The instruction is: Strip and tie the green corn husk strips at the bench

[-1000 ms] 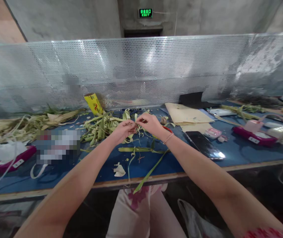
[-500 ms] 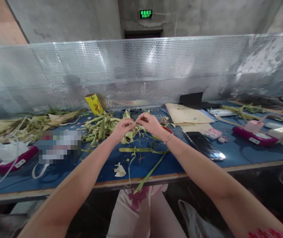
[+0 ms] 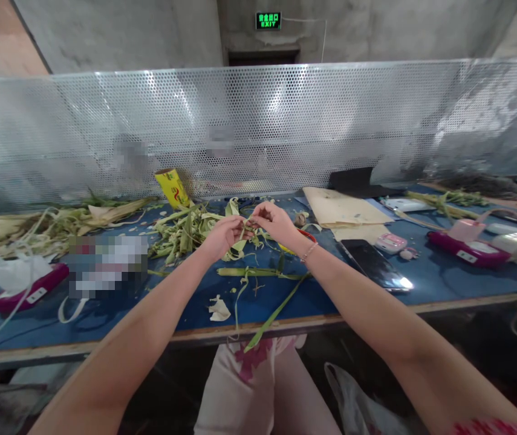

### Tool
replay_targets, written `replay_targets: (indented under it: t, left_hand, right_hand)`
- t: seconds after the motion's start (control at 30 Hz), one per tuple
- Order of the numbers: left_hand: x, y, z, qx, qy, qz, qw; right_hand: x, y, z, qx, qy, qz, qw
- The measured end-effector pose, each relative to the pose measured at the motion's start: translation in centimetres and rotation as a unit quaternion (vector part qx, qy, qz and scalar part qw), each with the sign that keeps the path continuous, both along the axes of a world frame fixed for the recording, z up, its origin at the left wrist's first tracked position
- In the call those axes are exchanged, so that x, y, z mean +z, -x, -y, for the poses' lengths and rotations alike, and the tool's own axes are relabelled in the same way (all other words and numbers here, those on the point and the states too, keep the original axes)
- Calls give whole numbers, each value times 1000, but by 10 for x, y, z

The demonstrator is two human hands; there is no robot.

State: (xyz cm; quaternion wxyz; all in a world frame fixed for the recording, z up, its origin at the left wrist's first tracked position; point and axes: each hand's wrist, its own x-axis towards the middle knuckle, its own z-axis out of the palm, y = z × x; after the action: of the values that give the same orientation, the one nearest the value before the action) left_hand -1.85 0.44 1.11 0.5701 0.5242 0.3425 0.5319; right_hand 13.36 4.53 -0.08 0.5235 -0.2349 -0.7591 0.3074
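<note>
My left hand [image 3: 227, 235] and my right hand [image 3: 277, 225] meet above the middle of the table. Their fingertips pinch a thin pale-green leaf strip [image 3: 243, 227], mostly covered by the fingers. Just behind and to the left lies a heap of green stalks and curled leaves [image 3: 179, 235]. Below the hands a green stalk [image 3: 258, 272] lies crosswise. A long narrow leaf [image 3: 276, 317] reaches over the table's front edge, with a dry whitish scrap [image 3: 219, 309] to its left. Near my right wrist, a red and yellow ring-shaped item [image 3: 302, 234] is partly hidden.
A yellow tube [image 3: 172, 188] leans against the perforated metal screen [image 3: 258, 127]. Dry husks [image 3: 81, 220] and a purple tissue box [image 3: 31, 290] lie left. To the right are brown paper [image 3: 344, 208], a black phone [image 3: 373, 264], a pink case [image 3: 391, 243] and another purple box [image 3: 467, 251].
The fingers of my left hand have curled in further and my right fingertips have shifted slightly at the leaf strip. The view has tilted a little; the things on the table look unmoved.
</note>
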Motion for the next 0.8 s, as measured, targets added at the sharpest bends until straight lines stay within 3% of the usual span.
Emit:
replay_targets:
  t: [0.1, 0.23, 0.37, 0.5, 0.67, 0.8]
  left_hand:
    - [0, 1, -1, 12, -29, 0, 999]
    - [-3, 2, -4, 75, -89, -48, 992]
    - [-8, 5, -10, 148, -156, -89, 973]
    - [-10, 8, -14, 214, -173, -92, 957]
    - [-8, 9, -14, 248, -166, -89, 950]
    - [-8, 8, -14, 230, -155, -57, 959]
  right_hand:
    - [2, -1, 1, -2, -12, 5, 1000]
    - [2, -2, 1, -6, -43, 22, 999]
    - [2, -4, 2, -24, -138, 59, 988]
    - [1, -5, 4, -32, -203, 73, 976]
    - [1, -2, 7, -29, -196, 90, 976]
    - [1, 0, 9, -25, -174, 95, 980]
